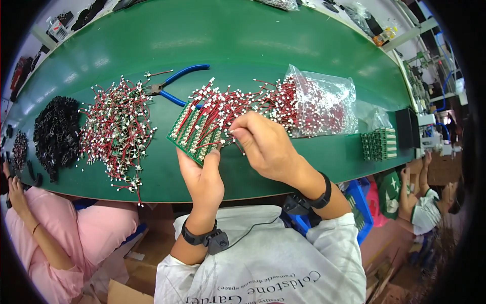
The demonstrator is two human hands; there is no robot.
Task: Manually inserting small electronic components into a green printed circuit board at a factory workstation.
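My left hand (203, 177) grips the lower edge of a green circuit board panel (193, 133), thumb on top, tilting it above the table. Rows of small white parts cover the panel, and red wire leads with white connectors stick up from it. Just right of the panel, my right hand (263, 144) is closed in a pinch. A tiny white bit shows at its fingertips; what it belongs to is too small to tell. Behind the panel lies a heap of red wire leads (278, 101), partly inside a clear plastic bag (329, 104). Blue-handled cutting pliers (174, 93) rest at the panel's far left.
Left on the green table (228, 40) lie another pile of wire leads (116, 126) and a heap of black parts (56, 131). Stacked green boards (379, 144) and a black box (406, 127) stand at the right. A person in pink (55, 223) sits at my left.
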